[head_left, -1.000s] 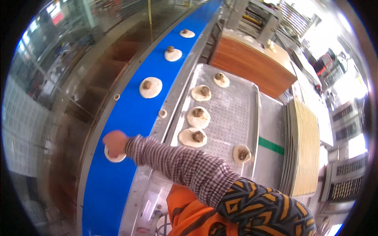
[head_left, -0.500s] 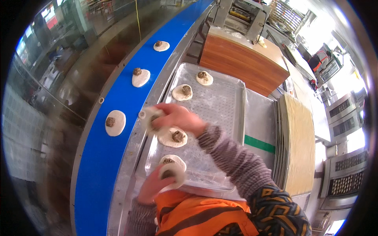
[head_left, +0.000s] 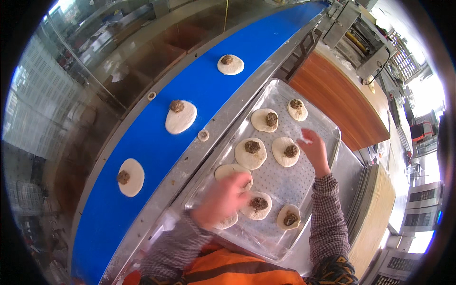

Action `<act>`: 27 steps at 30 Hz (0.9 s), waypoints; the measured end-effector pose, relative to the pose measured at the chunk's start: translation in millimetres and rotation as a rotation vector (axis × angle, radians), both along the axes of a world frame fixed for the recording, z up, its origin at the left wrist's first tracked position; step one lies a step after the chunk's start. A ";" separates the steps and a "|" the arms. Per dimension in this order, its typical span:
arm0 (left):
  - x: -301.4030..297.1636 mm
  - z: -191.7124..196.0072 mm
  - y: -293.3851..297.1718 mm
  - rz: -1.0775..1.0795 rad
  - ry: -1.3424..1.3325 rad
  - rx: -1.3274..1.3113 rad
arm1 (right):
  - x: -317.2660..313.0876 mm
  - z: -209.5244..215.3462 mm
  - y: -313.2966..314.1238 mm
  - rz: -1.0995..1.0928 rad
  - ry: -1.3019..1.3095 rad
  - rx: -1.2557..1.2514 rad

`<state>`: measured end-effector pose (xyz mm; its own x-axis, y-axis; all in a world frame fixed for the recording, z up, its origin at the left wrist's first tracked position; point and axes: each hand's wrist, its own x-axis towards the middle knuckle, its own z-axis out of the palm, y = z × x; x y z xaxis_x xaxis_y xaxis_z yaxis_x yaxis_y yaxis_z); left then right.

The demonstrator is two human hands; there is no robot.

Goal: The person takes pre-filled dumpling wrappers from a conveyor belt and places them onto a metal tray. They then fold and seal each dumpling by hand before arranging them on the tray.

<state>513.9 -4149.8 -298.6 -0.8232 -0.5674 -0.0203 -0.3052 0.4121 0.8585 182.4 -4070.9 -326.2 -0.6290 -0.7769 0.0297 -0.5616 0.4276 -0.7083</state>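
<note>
Dough rounds on metal tray (head_left: 280,183): eight visible. Each is pale cream, flat, matte, roughly circular to oval, bearing one lump of coarse grey-brown filling, mostly off centre.

Right hand (head_left: 314,151): fingers parted and slightly curved, nothing in grasp; released. It hangs toward the tray's right edge, just beside an oval dough round (head_left: 280,156) whose filling sits toward the right.

Left hand (head_left: 221,199): motion-blurred, fingers partly bent, above the tray's near left corner; cannot tell whether it grasps anything. It partly covers two rounds: one by the tray's left edge (head_left: 228,170), filling largely hidden, and one nearer the corner (head_left: 229,222), filling not visible. Just right of its fingers lies a fuller round (head_left: 254,214), filling dark and crumbly.

Toward the near right corner: a smaller round (head_left: 295,212), slightly pointed, filling darker and somewhat shiny. Toward the far edge: another small one (head_left: 299,114); left of it, a wider one (head_left: 258,118), filling at its right side. Along the left edge, midway: a large, nearly circular one (head_left: 249,162), filling above centre.

Blue belt (head_left: 156,152), beside the tray's left edge: three more rounds spaced well apart, lumps at or slightly over their margins.
</note>
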 end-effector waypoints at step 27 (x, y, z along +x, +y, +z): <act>277.3 9.5 -93.9 0.538 -0.324 -0.574 | 219.1 25.5 -262.6 0.848 0.177 -0.103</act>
